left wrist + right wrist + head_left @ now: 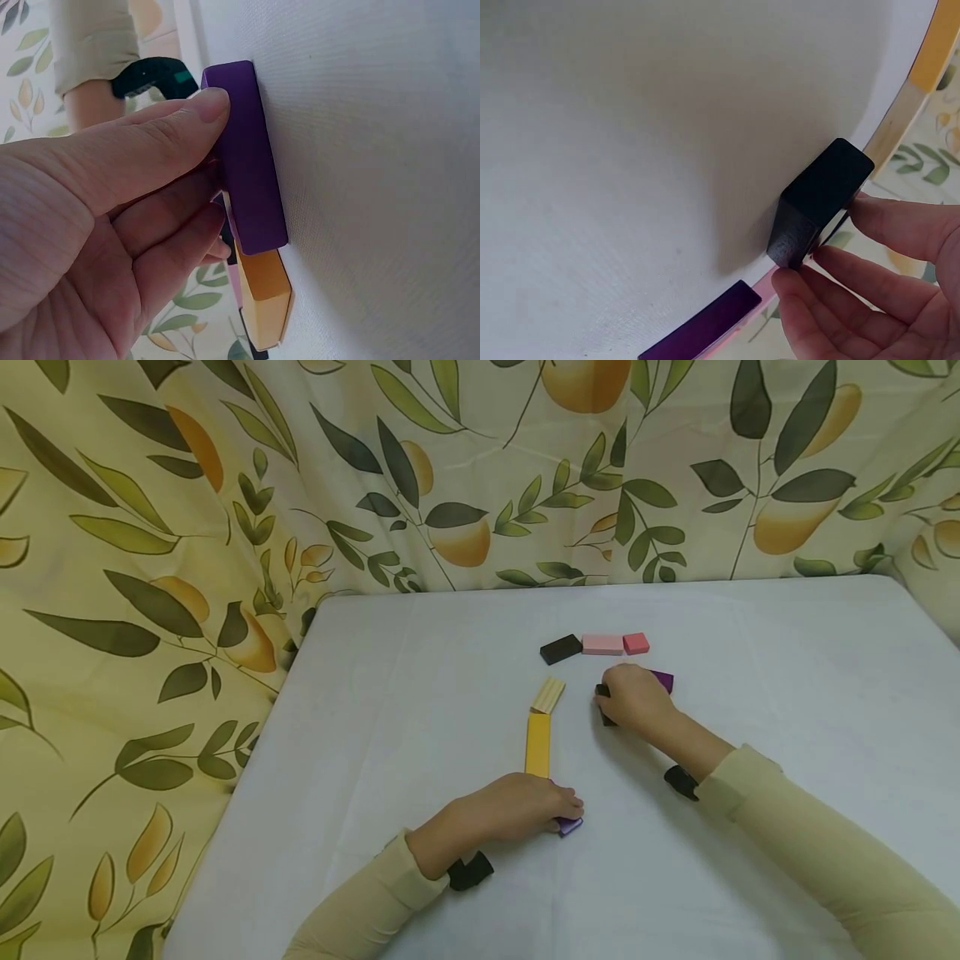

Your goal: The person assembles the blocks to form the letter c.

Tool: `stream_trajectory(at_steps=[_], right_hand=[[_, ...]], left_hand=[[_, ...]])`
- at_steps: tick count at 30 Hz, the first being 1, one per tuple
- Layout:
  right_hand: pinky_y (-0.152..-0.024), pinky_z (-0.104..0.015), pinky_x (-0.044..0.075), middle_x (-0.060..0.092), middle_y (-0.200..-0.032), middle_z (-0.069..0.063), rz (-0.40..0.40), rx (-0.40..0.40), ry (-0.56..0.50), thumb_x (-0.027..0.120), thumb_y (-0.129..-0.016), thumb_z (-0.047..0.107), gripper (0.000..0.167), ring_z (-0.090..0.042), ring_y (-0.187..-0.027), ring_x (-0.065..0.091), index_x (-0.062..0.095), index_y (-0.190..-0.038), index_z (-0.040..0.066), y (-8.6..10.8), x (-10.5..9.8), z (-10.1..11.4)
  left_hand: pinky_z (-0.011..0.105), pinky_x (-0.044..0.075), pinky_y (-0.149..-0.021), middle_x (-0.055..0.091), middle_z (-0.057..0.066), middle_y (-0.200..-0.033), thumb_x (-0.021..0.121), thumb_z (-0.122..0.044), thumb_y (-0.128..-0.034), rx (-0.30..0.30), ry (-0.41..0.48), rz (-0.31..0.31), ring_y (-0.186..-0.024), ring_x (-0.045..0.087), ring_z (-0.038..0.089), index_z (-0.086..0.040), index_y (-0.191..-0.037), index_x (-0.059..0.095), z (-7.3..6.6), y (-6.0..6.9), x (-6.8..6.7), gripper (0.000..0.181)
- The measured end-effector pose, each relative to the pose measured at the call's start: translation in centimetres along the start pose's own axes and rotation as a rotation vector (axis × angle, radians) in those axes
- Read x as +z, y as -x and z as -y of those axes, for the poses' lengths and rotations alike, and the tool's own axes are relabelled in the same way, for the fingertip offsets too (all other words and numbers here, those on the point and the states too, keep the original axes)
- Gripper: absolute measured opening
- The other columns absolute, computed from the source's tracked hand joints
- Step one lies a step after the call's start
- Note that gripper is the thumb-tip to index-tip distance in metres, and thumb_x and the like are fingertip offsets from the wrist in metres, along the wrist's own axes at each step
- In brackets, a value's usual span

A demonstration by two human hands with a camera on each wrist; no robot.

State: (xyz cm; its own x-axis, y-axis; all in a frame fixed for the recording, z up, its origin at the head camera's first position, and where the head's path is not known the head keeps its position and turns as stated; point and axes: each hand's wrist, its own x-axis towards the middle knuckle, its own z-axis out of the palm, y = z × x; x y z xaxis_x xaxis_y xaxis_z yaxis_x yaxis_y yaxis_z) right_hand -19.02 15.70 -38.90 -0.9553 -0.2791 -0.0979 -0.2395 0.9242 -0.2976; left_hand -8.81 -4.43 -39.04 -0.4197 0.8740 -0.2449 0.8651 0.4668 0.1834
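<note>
On the bench [420, 693] we list, near to far: left hand [517, 807], pinching the purple block [251, 157]; yellow block [537, 743] just beyond; right hand [637, 697], thumb and fingers gripping the black block [821, 191]; cream block [548, 695] to its left; second purple block [663, 681], partly hidden; second black block [561, 649], pink block [602, 645], red block [636, 643] in a row.

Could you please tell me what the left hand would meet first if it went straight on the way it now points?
Across the white table, the left hand would probably meet the black wristband to its right, though depth is unclear.
</note>
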Motion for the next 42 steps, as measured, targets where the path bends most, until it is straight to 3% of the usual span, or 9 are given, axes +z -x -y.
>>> stream_trajectory(at_steps=[12,23,30,42], right_hand=[[-0.058,-0.035,0.045,0.055,-0.068,-0.008,-0.027,-0.038,-0.028,0.067,-0.082,0.009,0.014,-0.021,-0.064,0.048,0.065,-0.08,-0.004,1.4,0.1,0.5],[-0.064,-0.038,0.049,0.058,-0.073,-0.011,-0.055,-0.056,-0.053,0.069,-0.08,0.009,0.018,-0.022,-0.067,0.05,0.066,-0.089,-0.007,2.5,0.4,0.6],[-0.059,-0.035,0.045,0.056,-0.072,-0.009,-0.069,-0.061,-0.072,0.07,-0.08,0.008,0.017,-0.021,-0.066,0.048,0.067,-0.087,-0.007,3.0,0.8,0.6],[-0.065,-0.039,0.05,0.061,-0.078,-0.013,-0.082,-0.094,-0.077,0.073,-0.078,0.009,0.022,-0.022,-0.069,0.055,0.068,-0.09,-0.009,3.8,1.1,0.5]], left_hand=[[0.016,0.035,-0.094,0.056,-0.008,-0.125,0.058,-0.023,-0.091,-0.001,0.017,0.0,-0.117,0.046,0.002,-0.018,-0.125,0.06,0.0,0.0,-0.1,0.034],[0.016,0.035,-0.094,0.056,-0.007,-0.125,0.056,-0.024,-0.0918,0.007,0.024,-0.002,-0.117,0.047,0.003,-0.018,-0.126,0.059,0.0,0.0,0.0,0.035],[0.017,0.035,-0.094,0.056,-0.006,-0.125,0.057,-0.023,-0.0915,-0.007,0.038,0.002,-0.117,0.047,0.004,-0.017,-0.125,0.059,-0.1,0.1,-0.2,0.034],[0.017,0.036,-0.093,0.056,-0.006,-0.125,0.058,-0.023,-0.0907,-0.011,0.046,0.001,-0.115,0.048,0.004,-0.017,-0.124,0.06,-0.1,0.1,-0.2,0.034]])
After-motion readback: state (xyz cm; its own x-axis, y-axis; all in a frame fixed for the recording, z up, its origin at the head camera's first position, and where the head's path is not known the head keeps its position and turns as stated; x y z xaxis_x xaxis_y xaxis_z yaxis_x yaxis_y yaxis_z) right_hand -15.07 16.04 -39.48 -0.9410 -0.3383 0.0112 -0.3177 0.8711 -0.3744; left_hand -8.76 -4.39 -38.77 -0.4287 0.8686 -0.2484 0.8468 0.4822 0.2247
